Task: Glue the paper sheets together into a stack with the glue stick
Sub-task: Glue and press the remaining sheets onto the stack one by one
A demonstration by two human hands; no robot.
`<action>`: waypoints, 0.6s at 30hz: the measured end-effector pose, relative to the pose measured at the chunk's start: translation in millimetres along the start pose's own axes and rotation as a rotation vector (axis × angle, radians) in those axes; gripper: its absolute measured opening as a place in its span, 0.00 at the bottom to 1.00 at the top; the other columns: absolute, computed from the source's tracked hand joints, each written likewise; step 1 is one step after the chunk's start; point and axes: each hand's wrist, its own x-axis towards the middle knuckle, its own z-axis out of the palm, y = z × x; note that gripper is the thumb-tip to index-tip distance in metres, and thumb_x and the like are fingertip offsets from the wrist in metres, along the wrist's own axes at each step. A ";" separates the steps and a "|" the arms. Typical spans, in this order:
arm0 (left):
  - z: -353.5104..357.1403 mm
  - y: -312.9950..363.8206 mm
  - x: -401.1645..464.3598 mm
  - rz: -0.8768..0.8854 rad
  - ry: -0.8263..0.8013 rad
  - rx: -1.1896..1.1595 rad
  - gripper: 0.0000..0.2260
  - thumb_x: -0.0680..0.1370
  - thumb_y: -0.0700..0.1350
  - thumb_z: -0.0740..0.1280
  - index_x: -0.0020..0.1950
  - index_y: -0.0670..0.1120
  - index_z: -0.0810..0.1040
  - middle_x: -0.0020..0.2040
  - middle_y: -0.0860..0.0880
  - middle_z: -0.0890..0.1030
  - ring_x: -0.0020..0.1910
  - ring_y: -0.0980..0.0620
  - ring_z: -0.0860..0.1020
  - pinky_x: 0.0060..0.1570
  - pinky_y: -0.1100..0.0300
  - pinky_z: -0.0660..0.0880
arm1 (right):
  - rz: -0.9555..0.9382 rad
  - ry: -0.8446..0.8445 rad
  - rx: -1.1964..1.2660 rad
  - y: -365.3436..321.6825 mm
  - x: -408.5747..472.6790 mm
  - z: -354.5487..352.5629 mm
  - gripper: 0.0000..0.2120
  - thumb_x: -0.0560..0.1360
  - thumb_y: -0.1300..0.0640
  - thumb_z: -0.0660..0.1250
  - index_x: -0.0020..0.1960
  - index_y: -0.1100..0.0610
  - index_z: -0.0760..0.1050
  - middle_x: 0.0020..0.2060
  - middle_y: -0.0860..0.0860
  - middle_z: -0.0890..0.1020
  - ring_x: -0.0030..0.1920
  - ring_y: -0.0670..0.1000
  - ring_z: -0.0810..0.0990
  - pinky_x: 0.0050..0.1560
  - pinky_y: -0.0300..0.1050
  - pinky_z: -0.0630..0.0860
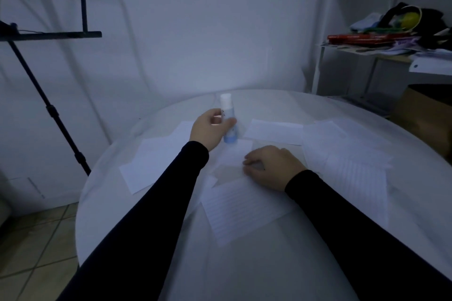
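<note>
Starting at the left hand (pixel 210 128): the glue stick (pixel 228 121) is gripped in its curled fingers, held upright just above the paper sheets (pixel 244 208). To its right, the right hand (pixel 271 166) is laid loosely flat on a sheet, nothing gripped.

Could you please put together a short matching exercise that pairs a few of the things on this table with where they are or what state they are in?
Things
1. white-capped blue glue stick
2. left hand
3. right hand
4. lined white paper sheet

Places or states
A. resting flat on a small sheet near the table's middle
B. held upright above the round white table
C. lying near the table's front edge, between the two black sleeves
D. gripping the glue stick

Pairs: 1-B, 2-D, 3-A, 4-C
</note>
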 end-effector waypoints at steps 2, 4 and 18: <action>-3.4 5.2 -7.0 -0.027 0.041 -0.112 0.11 0.74 0.49 0.71 0.55 0.48 0.78 0.47 0.45 0.82 0.44 0.45 0.82 0.46 0.50 0.79 | 0.050 0.041 -0.002 5.6 -2.4 -4.1 0.14 0.75 0.43 0.63 0.53 0.50 0.80 0.56 0.46 0.81 0.59 0.51 0.75 0.61 0.48 0.69; -1.8 14.5 -17.0 -0.060 0.035 -0.201 0.11 0.76 0.49 0.69 0.56 0.47 0.77 0.46 0.45 0.82 0.40 0.46 0.81 0.42 0.52 0.79 | 0.078 0.051 0.019 12.6 -5.0 -7.3 0.13 0.73 0.43 0.65 0.51 0.50 0.81 0.54 0.46 0.81 0.58 0.50 0.76 0.61 0.47 0.70; 0.0 8.3 -74.6 -0.013 -0.434 0.579 0.26 0.59 0.53 0.82 0.42 0.53 0.66 0.38 0.55 0.74 0.36 0.57 0.71 0.34 0.62 0.63 | 0.109 0.063 0.121 40.2 -12.0 -2.8 0.13 0.73 0.44 0.67 0.53 0.48 0.81 0.60 0.42 0.79 0.63 0.47 0.74 0.65 0.47 0.68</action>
